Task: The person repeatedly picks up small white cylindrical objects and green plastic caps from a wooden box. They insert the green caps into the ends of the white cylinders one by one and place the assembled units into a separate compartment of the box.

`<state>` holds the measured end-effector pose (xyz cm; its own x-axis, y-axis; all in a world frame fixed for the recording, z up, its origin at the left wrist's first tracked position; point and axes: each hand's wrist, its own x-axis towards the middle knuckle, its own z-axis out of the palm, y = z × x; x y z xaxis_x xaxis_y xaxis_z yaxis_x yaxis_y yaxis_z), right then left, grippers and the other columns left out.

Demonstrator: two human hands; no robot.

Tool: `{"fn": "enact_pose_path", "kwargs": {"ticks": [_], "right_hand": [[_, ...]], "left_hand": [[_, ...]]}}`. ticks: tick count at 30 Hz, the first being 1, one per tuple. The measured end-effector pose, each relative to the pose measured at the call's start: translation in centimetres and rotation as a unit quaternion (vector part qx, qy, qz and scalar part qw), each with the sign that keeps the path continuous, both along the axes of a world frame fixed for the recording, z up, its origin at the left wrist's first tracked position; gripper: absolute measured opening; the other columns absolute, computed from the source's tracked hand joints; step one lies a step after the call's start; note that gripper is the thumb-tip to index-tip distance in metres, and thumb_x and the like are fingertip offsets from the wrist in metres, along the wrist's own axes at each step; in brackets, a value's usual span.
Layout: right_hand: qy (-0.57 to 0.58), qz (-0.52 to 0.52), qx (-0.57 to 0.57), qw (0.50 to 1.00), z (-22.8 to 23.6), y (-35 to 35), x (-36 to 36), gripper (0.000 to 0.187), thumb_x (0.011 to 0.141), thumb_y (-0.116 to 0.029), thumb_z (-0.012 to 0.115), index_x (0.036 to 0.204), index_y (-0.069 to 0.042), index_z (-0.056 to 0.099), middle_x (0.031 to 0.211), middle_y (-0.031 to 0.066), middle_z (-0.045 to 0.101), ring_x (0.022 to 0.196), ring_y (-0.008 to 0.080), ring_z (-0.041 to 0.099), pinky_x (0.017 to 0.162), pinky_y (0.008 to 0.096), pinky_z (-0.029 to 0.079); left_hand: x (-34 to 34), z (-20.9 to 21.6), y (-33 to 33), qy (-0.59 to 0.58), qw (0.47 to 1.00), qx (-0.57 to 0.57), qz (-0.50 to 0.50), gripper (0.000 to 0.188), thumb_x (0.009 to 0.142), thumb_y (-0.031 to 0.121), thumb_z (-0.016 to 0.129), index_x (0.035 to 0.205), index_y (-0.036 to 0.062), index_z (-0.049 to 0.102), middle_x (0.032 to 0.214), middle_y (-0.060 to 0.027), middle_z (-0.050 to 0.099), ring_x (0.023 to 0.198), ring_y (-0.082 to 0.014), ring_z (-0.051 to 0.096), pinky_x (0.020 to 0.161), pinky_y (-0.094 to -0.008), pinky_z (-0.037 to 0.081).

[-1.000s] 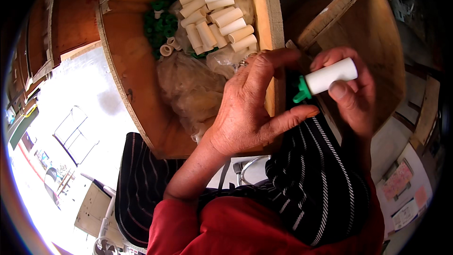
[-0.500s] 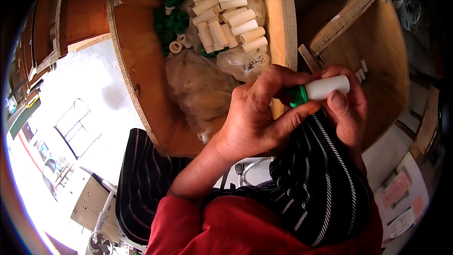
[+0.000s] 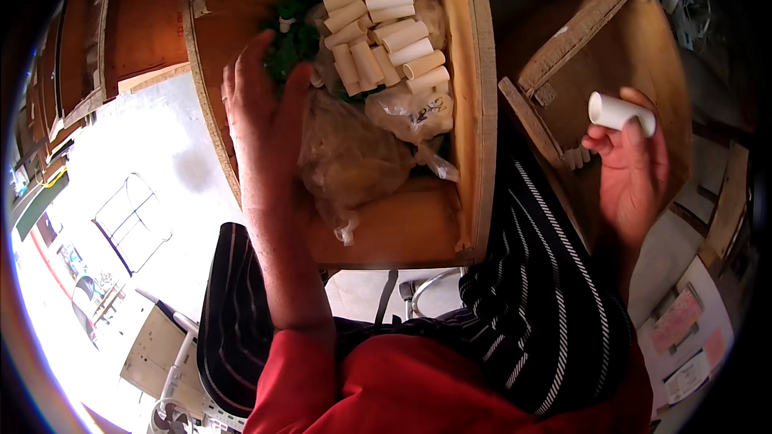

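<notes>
Over the left side of a wooden box (image 3: 482, 96), my left hand (image 3: 261, 104) is open, thumb and fingers apart. It reaches beside a heap of green plastic parts (image 3: 291, 47) and covers some of them. My right hand (image 3: 635, 161) pinches a short white plastic tube (image 3: 618, 112) above a second wooden box (image 3: 667, 56). The tube's left end is hollow and bare; my fingers hide its other end. Several more short white tubes (image 3: 374, 28) lie stacked at the back of the first box.
Clear plastic bags (image 3: 350, 153) lie in the first box, one of them tied. Some white tubes (image 3: 577, 157) sit low in the second box. My legs in striped trousers (image 3: 535, 305) are below the boxes. A small fan (image 3: 170, 416) stands at lower left.
My hands have parted. The left went leftward to the green parts, and the right moved right with a tube. The green piece earlier seen at the tube's left end no longer shows there.
</notes>
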<state>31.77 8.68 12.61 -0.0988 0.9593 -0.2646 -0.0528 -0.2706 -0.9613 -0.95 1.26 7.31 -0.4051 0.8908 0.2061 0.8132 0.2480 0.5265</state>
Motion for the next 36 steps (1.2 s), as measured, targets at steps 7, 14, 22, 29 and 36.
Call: {"fn": "enact_pose_path", "kwargs": {"ticks": [7, 14, 22, 29, 36], "right_hand": [[0.088, 0.15, -0.078, 0.982, -1.2, -0.5, -3.6, 0.03, 0.09, -0.004, 0.059, 0.117, -0.001, 0.049, 0.106, 0.014, 0.063, 0.091, 0.0168, 0.062, 0.08, 0.0288, 0.052], [0.109, 0.173, -0.117, 0.972, -1.6, -1.5, -4.5, 0.029, 0.089, -0.002, 0.059, 0.116, 0.002, 0.05, 0.107, 0.0113, 0.061, 0.1, 0.0161, 0.058, 0.089, 0.029, 0.047], [-0.019, 0.096, -0.037, 0.995, -1.6, 0.1, -2.1, 0.032, 0.094, -0.018, 0.053, 0.12, 0.0, 0.054, 0.099, 0.0115, 0.064, 0.077, 0.0115, 0.058, 0.071, 0.0242, 0.047], [-0.028, 0.041, -0.032, 0.998, -3.1, 0.9, -0.2, 0.034, 0.093, -0.023, 0.054, 0.12, -0.001, 0.056, 0.096, 0.009, 0.064, 0.075, 0.0105, 0.057, 0.069, 0.024, 0.046], [-0.108, -0.043, -0.018, 0.993, -6.5, 3.5, 5.4, 0.032, 0.094, -0.022, 0.053, 0.121, -0.003, 0.056, 0.101, 0.0075, 0.064, 0.078, 0.0104, 0.057, 0.07, 0.0245, 0.045]], "left_hand": [[6.7, 3.2, 0.5, -0.357, 0.924, 0.002, -0.141, 0.043, 0.069, -0.001, 0.076, 0.109, 0.0047, 0.061, 0.101, -0.0083, 0.064, 0.097, -0.0238, 0.06, 0.083, -0.0349, 0.049], [10.8, 2.1, 0.5, -0.365, 0.909, 0.023, -0.202, 0.033, 0.07, 0.003, 0.077, 0.1, 0.004, 0.062, 0.094, -0.008, 0.066, 0.086, -0.0218, 0.065, 0.072, -0.0309, 0.053], [5.6, -2.4, 3.3, -0.159, 0.986, 0.006, -0.057, 0.024, 0.074, 0.011, 0.074, 0.096, 0.0082, 0.064, 0.085, -0.0054, 0.064, 0.078, -0.0196, 0.06, 0.07, -0.032, 0.047], [3.9, -6.7, 4.8, -0.011, 0.997, -0.015, -0.069, 0.025, 0.074, 0.017, 0.074, 0.096, 0.0118, 0.065, 0.088, -0.0064, 0.063, 0.085, -0.0288, 0.058, 0.075, -0.0387, 0.047], [4.1, -7.6, 4.6, 0.046, 0.997, 0.022, -0.064, 0.025, 0.074, 0.016, 0.072, 0.098, 0.0144, 0.066, 0.099, -0.0056, 0.061, 0.091, -0.0287, 0.056, 0.082, -0.0389, 0.046]]}}
